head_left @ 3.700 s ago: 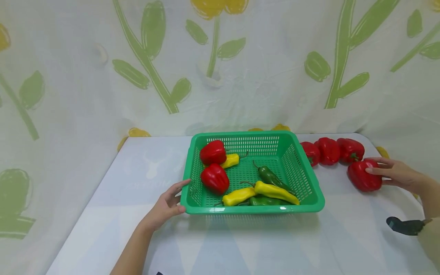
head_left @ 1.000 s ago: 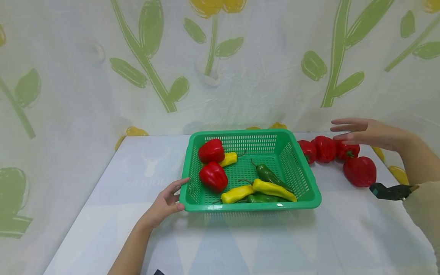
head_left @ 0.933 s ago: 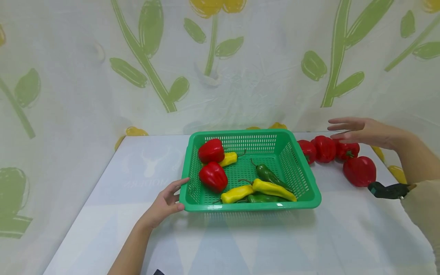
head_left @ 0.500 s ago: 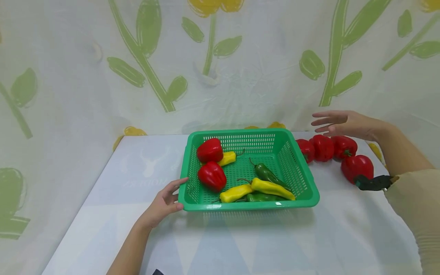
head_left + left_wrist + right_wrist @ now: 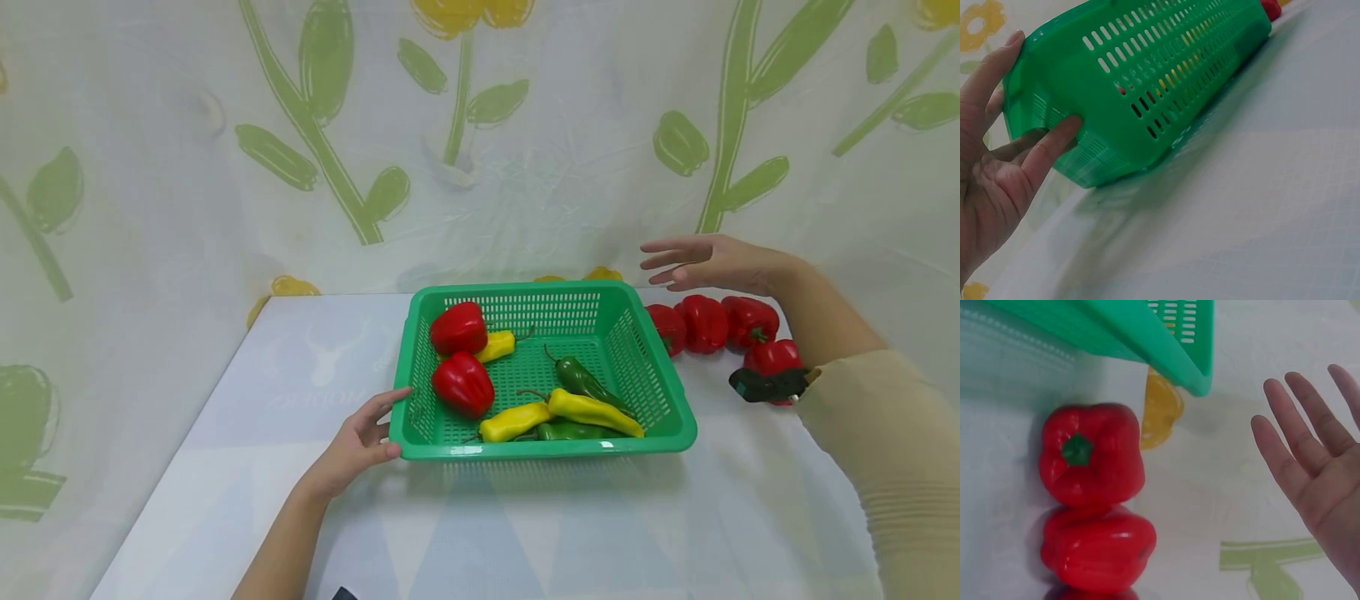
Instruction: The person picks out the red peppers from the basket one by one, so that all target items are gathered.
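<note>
At the front left corner of a green plastic basket (image 5: 543, 451), my left hand (image 5: 358, 446) holds on, thumb against the wall and index fingertip at the rim. My right hand (image 5: 708, 262) hovers behind the basket's back right corner, fingers spread with nothing in them. Below it, a row of red bell peppers (image 5: 705, 323) stands right of the basket. A nearer red bell pepper (image 5: 772, 357) is partly covered by the right wrist's dark device. Inside the basket lie two red bell peppers (image 5: 462, 385), several yellow peppers (image 5: 596, 412) and green peppers (image 5: 588, 385).
The white table (image 5: 300, 367) meets a flower-printed curtain (image 5: 555, 167) at its back edge. A dark wrist device (image 5: 768, 384) juts from the right sleeve over the table. A small dark object (image 5: 344, 593) shows beside the left forearm.
My right hand has let go of the nearer red bell pepper, risen, and travelled left over the row to the basket's back right corner. My left hand has kept its place.
</note>
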`<action>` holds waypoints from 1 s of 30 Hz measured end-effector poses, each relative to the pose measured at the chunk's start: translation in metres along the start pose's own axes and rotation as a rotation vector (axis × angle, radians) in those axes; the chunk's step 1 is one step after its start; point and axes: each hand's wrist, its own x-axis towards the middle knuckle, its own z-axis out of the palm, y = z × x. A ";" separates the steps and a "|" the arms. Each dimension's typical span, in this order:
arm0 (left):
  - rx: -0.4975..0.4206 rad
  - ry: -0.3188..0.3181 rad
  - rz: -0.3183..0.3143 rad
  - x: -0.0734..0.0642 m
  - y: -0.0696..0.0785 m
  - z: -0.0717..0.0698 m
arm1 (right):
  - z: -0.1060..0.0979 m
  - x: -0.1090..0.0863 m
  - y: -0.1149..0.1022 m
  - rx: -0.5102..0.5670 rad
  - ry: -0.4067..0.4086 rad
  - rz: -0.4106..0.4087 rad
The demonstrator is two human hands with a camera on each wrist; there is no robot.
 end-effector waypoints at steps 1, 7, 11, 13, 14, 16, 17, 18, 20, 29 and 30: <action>0.001 0.002 -0.003 0.000 0.000 0.000 | 0.001 0.003 -0.001 0.006 -0.007 0.005; 0.007 0.011 -0.013 -0.001 0.000 0.001 | 0.009 0.020 -0.008 0.012 -0.038 0.020; 0.009 0.011 -0.013 -0.001 0.000 0.001 | 0.014 0.030 -0.015 -0.005 -0.051 0.013; 0.011 0.010 -0.011 -0.001 0.000 0.001 | 0.017 0.034 -0.019 -0.005 -0.062 0.006; 0.011 0.009 -0.010 0.000 0.000 0.001 | 0.019 0.037 -0.020 -0.003 -0.070 0.000; 0.010 0.007 -0.008 0.000 0.000 0.001 | 0.022 0.042 -0.023 0.004 -0.083 -0.011; 0.010 0.008 -0.010 0.000 0.000 0.001 | 0.024 0.045 -0.024 0.008 -0.090 -0.017; 0.010 0.007 -0.010 0.000 0.000 0.001 | 0.025 0.048 -0.026 0.015 -0.097 -0.025; 0.011 0.007 -0.011 0.000 0.001 0.001 | 0.028 0.055 -0.028 0.031 -0.114 -0.042; 0.016 0.009 0.001 0.000 0.001 0.001 | 0.042 0.083 -0.040 0.114 -0.204 -0.065; 0.015 0.008 0.002 0.000 0.001 0.001 | 0.045 0.086 -0.041 0.115 -0.211 -0.065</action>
